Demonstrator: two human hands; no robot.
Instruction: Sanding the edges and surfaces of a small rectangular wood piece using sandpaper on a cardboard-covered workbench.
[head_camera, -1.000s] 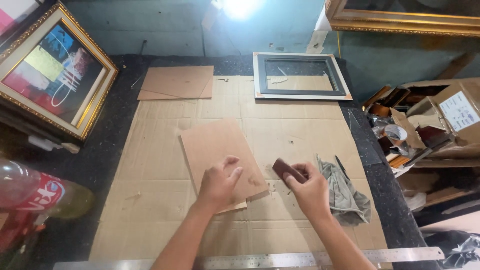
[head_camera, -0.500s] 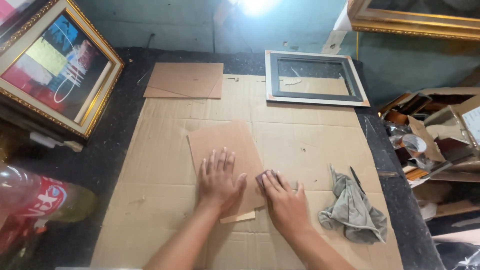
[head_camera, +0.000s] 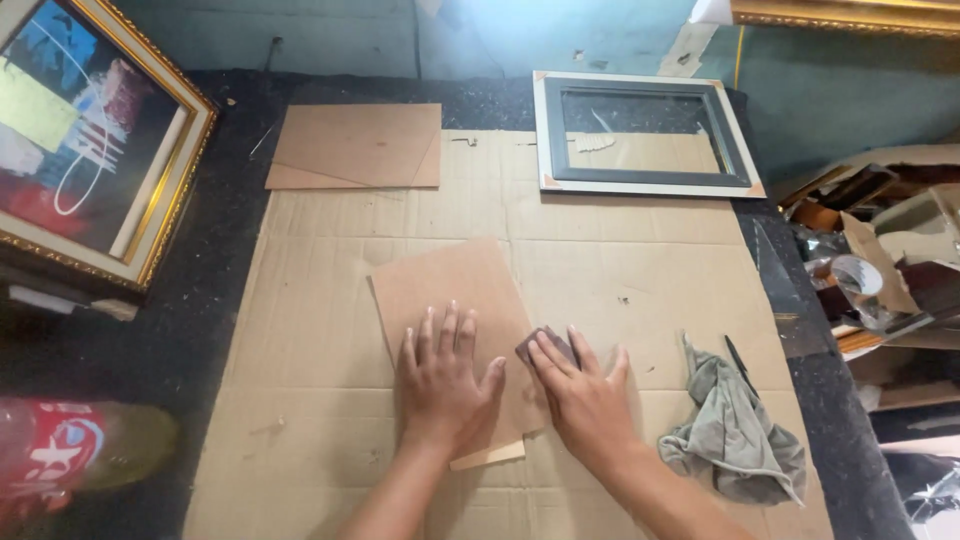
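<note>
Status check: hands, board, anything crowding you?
Left hand flat on brown board. Right hand presses dark block at board's edge. Grey rag lies clear, right.

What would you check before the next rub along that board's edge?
1. Left hand flat on the board: ok.
2. Right hand pressing the dark block at the board's right edge: ok.
3. Board lying flat on the cardboard: ok.
4. Rag apart from the board: ok.
5. Edge smoothness: cannot tell.
</note>
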